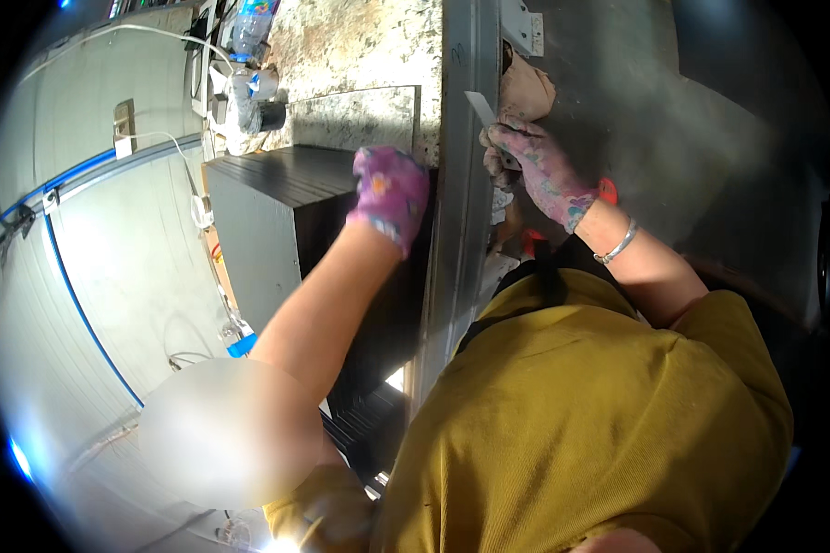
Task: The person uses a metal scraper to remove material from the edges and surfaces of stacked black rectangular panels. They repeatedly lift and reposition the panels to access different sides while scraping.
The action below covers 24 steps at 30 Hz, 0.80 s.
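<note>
My left hand (pixel 389 195), in a purple flowered glove, is closed at the edge of a stack of dark panels (pixel 258 221). Its fingers curl out of sight, so I cannot make out what they hold, if anything. A flat, pale, blade-like strip (pixel 479 108) juts from the fingers of my right hand (pixel 533 161), which wears a pink flowered glove with greyed fingertips. That hand is closed on the strip, just right of a long grey metal beam (pixel 468 184). A crumpled tan piece (pixel 526 88) lies just beyond it.
A thin rectangular sheet (pixel 350 118) lies on the speckled worktop (pixel 360 46) behind the stack. Plastic bottles (pixel 252 32) and small containers crowd the worktop's left side. Pale wall panels (pixel 111 276) with a blue strip and cables stand at left.
</note>
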### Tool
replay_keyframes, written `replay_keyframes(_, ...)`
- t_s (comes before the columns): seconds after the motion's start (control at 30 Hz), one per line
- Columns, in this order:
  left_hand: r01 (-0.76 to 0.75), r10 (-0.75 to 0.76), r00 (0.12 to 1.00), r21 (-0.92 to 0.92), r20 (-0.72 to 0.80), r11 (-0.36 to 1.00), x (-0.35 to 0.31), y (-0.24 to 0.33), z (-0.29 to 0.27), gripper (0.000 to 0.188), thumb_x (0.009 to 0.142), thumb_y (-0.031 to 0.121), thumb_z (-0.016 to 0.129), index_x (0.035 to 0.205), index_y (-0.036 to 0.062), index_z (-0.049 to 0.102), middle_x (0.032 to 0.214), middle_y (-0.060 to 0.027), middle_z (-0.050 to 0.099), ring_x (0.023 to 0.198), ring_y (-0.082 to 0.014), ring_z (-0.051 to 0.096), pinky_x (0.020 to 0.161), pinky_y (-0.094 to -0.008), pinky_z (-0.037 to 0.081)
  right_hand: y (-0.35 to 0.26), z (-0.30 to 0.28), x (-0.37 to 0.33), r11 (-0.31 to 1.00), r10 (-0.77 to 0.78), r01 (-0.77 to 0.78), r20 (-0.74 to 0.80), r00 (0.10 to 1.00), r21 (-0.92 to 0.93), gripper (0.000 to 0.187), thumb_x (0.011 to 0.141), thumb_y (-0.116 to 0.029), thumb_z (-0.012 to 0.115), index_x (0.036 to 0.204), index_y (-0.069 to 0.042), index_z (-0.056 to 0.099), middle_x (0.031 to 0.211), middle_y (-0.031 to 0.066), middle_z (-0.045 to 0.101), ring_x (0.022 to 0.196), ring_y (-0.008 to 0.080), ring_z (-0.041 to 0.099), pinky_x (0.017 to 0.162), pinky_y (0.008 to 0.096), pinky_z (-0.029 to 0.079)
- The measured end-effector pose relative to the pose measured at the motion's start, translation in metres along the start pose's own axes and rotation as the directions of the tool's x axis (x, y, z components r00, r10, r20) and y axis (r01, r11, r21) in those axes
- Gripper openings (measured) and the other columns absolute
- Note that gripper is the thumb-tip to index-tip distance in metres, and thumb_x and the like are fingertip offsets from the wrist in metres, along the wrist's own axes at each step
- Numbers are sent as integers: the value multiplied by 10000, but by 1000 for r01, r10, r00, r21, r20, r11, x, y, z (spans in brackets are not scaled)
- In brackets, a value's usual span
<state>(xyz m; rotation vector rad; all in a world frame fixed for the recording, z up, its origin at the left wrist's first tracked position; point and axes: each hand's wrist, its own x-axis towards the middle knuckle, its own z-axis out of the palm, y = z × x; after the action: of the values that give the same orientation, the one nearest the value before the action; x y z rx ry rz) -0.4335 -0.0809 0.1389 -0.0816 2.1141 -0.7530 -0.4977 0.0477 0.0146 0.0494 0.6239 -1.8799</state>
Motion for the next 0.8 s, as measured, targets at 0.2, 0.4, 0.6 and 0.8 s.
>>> replay_keyframes(0.2,39,-44,999,-220,-16,975,24,-15,-1,189,733,103,656,917,79,689,934,-134,677,923,-288,651,782,-383,519,2,18,-3,993,5,-16,-101,995,-114,121,905,-201,531,907,-93,587,710,-6,590,595,104,583,513,235,434)
replay_keyframes(0.4,-65,-19,836,-133,-548,989,-22,10,57,329,776,245,637,1056,72,634,975,-131,650,964,-295,609,835,-358,497,21,-11,0,989,23,-27,-27,999,-147,133,921,-201,498,908,-85,561,708,11,590,586,116,572,508,241,433)
replay_keyframes(0.6,-537,260,811,-489,-525,688,-143,-4,4,313,792,172,601,1084,60,616,1089,-139,619,1052,-300,569,918,-381,445,52,-23,2,976,43,-49,-31,999,-212,151,922,-213,501,910,-65,524,703,44,583,580,124,556,509,252,433)
replay_keyframes(0.8,-218,-379,509,-543,-772,811,-163,-109,70,425,919,51,433,1342,13,421,1357,-161,457,1185,-304,501,958,-339,408,67,11,-9,946,25,-9,45,999,-325,360,922,-296,540,1166,-35,492,707,28,577,576,106,542,527,230,424)
